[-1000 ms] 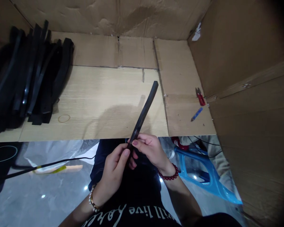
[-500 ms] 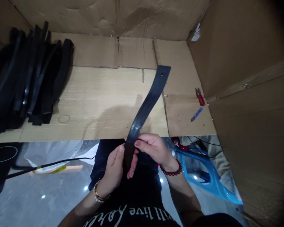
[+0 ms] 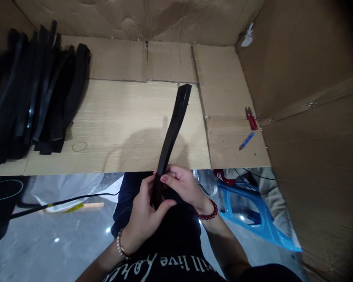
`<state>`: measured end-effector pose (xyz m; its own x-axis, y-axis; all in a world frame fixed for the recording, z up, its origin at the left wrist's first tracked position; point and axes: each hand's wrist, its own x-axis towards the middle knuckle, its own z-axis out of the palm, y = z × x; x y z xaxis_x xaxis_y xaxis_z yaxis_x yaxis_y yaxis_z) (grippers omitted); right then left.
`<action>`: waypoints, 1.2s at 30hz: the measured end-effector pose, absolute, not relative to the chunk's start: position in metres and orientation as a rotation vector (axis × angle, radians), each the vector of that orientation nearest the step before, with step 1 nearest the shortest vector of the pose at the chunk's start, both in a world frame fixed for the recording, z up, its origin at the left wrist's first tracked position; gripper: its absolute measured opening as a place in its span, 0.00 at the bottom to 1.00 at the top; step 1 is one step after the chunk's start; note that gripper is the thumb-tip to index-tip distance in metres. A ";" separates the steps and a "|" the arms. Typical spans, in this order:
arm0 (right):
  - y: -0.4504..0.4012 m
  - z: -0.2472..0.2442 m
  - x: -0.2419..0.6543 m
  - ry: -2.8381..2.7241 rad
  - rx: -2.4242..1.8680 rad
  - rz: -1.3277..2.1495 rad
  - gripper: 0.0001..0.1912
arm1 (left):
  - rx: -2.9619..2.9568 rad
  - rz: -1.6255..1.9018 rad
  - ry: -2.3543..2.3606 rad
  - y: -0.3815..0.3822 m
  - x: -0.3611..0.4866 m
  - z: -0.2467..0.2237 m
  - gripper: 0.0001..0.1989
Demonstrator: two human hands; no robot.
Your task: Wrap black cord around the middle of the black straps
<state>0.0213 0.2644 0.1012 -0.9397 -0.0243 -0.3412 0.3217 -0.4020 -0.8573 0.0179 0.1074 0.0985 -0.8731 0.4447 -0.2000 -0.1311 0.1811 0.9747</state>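
A long, curved black strip (image 3: 172, 131) with a hole near its far end rises from between my hands, tilted over the table's front edge. My left hand (image 3: 148, 207) curls round its lower end, thumb stretched out to the right. Higher up, my right hand (image 3: 182, 182) pinches the strip between thumb and fingers. The strip stands turned partly edge-on. Its lowest part is hidden by my fingers. On the left of the table lies a pile of similar black curved strips (image 3: 50, 94).
A yellow rubber band (image 3: 79, 146) lies right of the pile. Red-handled snips (image 3: 251, 119) and a blue pencil-like stub (image 3: 246, 141) rest at the table's right. Cardboard walls (image 3: 312, 149) enclose the back and right. Below stands a blue plastic stool (image 3: 261, 219); a black cable (image 3: 76, 198) runs at left.
The strip has been turned from its broad face to nearly edge-on, its top swinging left. My left thumb has moved off the strip toward the right.
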 end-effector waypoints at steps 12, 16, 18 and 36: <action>0.273 0.113 0.022 1.415 0.203 -2.384 0.13 | 0.281 1.668 1.799 0.114 0.010 0.118 0.20; 0.276 0.115 0.024 1.679 0.159 -2.246 0.14 | 0.139 1.778 1.656 0.120 0.016 0.118 0.23; 0.282 0.117 0.023 1.891 0.118 -2.117 0.16 | 0.095 1.804 1.637 0.122 0.017 0.117 0.22; 0.277 0.097 0.030 1.366 0.114 -2.356 0.22 | -0.088 1.903 1.259 0.121 0.018 0.104 0.27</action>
